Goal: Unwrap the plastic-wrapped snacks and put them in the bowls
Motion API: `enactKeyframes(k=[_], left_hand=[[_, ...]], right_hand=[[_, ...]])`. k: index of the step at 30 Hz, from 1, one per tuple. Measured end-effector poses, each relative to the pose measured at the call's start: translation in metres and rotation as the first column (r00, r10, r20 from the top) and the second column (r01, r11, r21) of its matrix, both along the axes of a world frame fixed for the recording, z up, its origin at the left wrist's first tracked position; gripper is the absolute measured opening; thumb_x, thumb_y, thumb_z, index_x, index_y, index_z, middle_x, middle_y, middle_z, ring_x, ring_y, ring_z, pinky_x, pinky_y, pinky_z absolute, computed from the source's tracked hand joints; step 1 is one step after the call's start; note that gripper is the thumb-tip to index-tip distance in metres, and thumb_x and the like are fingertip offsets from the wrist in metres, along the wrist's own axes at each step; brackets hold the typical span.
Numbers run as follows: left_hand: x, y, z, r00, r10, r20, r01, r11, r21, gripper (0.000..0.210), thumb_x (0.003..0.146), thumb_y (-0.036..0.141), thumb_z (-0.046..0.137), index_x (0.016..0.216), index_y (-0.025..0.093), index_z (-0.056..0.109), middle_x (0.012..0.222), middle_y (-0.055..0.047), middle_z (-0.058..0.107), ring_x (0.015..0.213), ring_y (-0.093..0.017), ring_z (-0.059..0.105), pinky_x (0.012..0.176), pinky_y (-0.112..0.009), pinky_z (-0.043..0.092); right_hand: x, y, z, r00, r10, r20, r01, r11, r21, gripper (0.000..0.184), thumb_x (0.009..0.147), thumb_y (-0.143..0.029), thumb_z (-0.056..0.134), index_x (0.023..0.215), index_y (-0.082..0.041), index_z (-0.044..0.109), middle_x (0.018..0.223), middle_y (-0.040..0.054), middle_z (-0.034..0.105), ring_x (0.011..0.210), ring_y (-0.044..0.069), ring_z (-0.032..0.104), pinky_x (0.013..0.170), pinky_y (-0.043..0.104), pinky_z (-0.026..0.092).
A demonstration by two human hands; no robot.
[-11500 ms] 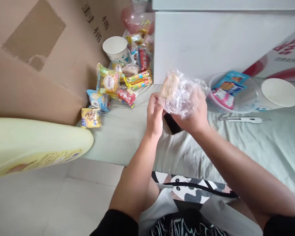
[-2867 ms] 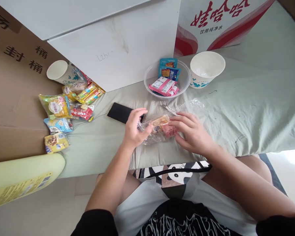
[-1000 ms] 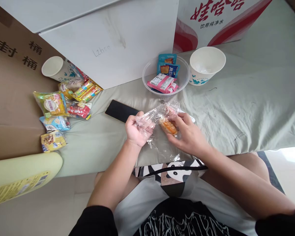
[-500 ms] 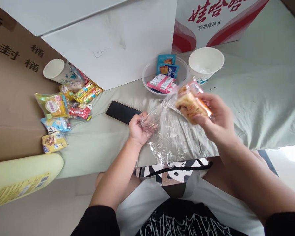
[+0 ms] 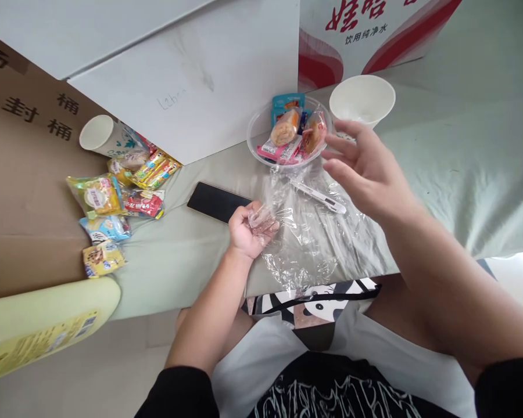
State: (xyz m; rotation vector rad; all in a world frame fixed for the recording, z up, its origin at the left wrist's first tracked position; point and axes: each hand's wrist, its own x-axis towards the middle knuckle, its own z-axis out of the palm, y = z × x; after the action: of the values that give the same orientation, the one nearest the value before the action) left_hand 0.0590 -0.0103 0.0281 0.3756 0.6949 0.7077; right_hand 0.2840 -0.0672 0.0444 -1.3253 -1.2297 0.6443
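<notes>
My left hand (image 5: 251,229) is closed on a crumpled clear plastic bag (image 5: 296,244), which spreads over the cloth to its right. My right hand (image 5: 368,171) is open and holds nothing, its fingers apart beside the right rim of a clear round bowl (image 5: 253,152). In that bowl lie a wrapped bread roll (image 5: 285,129), another wrapped pastry (image 5: 314,133), a pink packet (image 5: 283,152) and blue snack packets (image 5: 287,101). A white utility knife (image 5: 318,196) rests near the bag, below the bowl.
A black phone (image 5: 218,202) lies left of the bag. A white paper cup (image 5: 362,98) stands right of the bowl; another cup (image 5: 96,133) lies tipped by several snack packets (image 5: 96,196). White (image 5: 192,87), brown (image 5: 21,174) and red-printed boxes (image 5: 375,40) stand behind and left.
My right hand has let go of the wrapped pastries, which now lie in the bowl, and its fingers have opened. The utility knife has come into view. My left hand keeps the bag.
</notes>
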Motion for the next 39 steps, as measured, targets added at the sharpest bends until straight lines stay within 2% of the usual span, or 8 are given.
enactKeyframes(k=[5, 11, 15, 19, 23, 28, 33, 39], left_hand=[[-0.011, -0.002, -0.001, 0.991, -0.129, -0.042, 0.129, 0.992, -0.015, 0.049, 0.082, 0.034, 0.050, 0.048, 0.021, 0.018, 0.041, 0.006, 0.012, 0.034, -0.006, 0.013, 0.040, -0.024, 0.028], [-0.040, -0.001, -0.014, 0.924, -0.382, -0.012, 0.380, 0.922, -0.074, 0.077, 0.057, 0.063, 0.075, 0.043, 0.022, 0.011, 0.037, 0.008, 0.000, 0.027, -0.007, 0.014, 0.035, -0.028, 0.026], [-0.042, 0.000, -0.012, 0.846, -0.533, 0.037, 0.533, 0.846, -0.014, 0.065, 0.059, 0.049, 0.077, 0.044, 0.024, 0.019, 0.035, 0.006, 0.012, 0.029, -0.007, 0.020, 0.037, -0.029, 0.028], [-0.032, 0.006, 0.003, 0.989, -0.143, -0.050, 0.149, 0.974, 0.170, 0.031, 0.065, 0.031, 0.071, 0.058, 0.021, 0.042, 0.052, 0.002, 0.043, 0.044, -0.010, 0.044, 0.047, -0.027, 0.043], [-0.026, 0.011, 0.011, 0.959, 0.253, -0.130, -0.191, 0.913, 0.361, 0.037, 0.058, 0.020, 0.072, 0.094, 0.025, 0.066, 0.093, -0.001, 0.070, 0.085, -0.015, 0.068, 0.073, -0.025, 0.056], [-0.025, 0.007, 0.000, 0.969, 0.066, -0.239, 0.036, 0.915, 0.401, 0.076, 0.053, 0.020, 0.091, 0.122, 0.032, 0.060, 0.115, -0.003, 0.075, 0.110, -0.022, 0.073, 0.087, -0.030, 0.059], [-0.026, 0.009, -0.003, 0.877, -0.101, -0.470, 0.293, 0.888, 0.355, 0.052, 0.060, 0.027, 0.093, 0.104, 0.018, 0.068, 0.073, -0.003, 0.076, 0.062, -0.018, 0.074, 0.054, -0.022, 0.054], [-0.026, 0.016, 0.008, 0.894, 0.075, -0.442, 0.087, 0.938, 0.335, 0.027, 0.062, 0.033, 0.081, 0.078, 0.017, 0.066, 0.052, 0.001, 0.065, 0.040, -0.013, 0.061, 0.034, -0.017, 0.039]], right_hand=[[-0.007, -0.036, -0.014, 0.986, -0.077, 0.149, 0.094, 0.989, -0.114, 0.040, 0.093, -0.045, 0.066, 0.127, -0.025, 0.060, 0.123, 0.0113, 0.073, 0.115, 0.027, 0.072, 0.105, 0.047, 0.058], [-0.019, -0.034, -0.018, 0.899, 0.255, 0.357, -0.219, 0.966, -0.139, 0.081, 0.081, -0.047, 0.078, 0.150, -0.019, 0.047, 0.157, 0.0192, 0.053, 0.148, 0.037, 0.048, 0.121, 0.060, 0.042], [-0.031, -0.037, -0.011, 0.911, 0.293, 0.290, -0.298, 0.954, -0.027, 0.029, 0.091, -0.046, 0.070, 0.108, -0.022, 0.068, 0.118, 0.0118, 0.076, 0.122, 0.030, 0.069, 0.109, 0.051, 0.054], [-0.032, -0.042, -0.004, 0.997, 0.075, 0.011, -0.074, 0.991, -0.107, 0.031, 0.099, -0.046, 0.062, 0.079, -0.023, 0.060, 0.058, -0.0023, 0.063, 0.050, 0.013, 0.060, 0.052, 0.027, 0.050], [-0.029, -0.037, -0.002, 0.940, -0.194, -0.280, 0.142, 0.970, -0.195, 0.044, 0.090, -0.064, 0.069, 0.077, -0.024, 0.055, 0.047, -0.0067, 0.051, 0.036, 0.009, 0.044, 0.036, 0.023, 0.032], [-0.026, -0.028, -0.005, 0.868, -0.262, -0.421, 0.183, 0.958, -0.219, 0.050, 0.080, -0.070, 0.074, 0.076, -0.026, 0.051, 0.044, -0.0084, 0.046, 0.034, 0.009, 0.036, 0.035, 0.023, 0.028], [-0.023, -0.028, -0.004, 0.887, -0.255, -0.384, 0.175, 0.957, -0.230, 0.046, 0.081, -0.065, 0.076, 0.082, -0.026, 0.050, 0.049, -0.0087, 0.048, 0.038, 0.009, 0.040, 0.039, 0.023, 0.031], [-0.022, -0.035, -0.002, 0.917, -0.175, -0.357, 0.057, 0.946, -0.318, 0.038, 0.080, -0.049, 0.080, 0.098, -0.026, 0.055, 0.049, -0.0117, 0.045, 0.037, 0.009, 0.041, 0.038, 0.022, 0.029]])
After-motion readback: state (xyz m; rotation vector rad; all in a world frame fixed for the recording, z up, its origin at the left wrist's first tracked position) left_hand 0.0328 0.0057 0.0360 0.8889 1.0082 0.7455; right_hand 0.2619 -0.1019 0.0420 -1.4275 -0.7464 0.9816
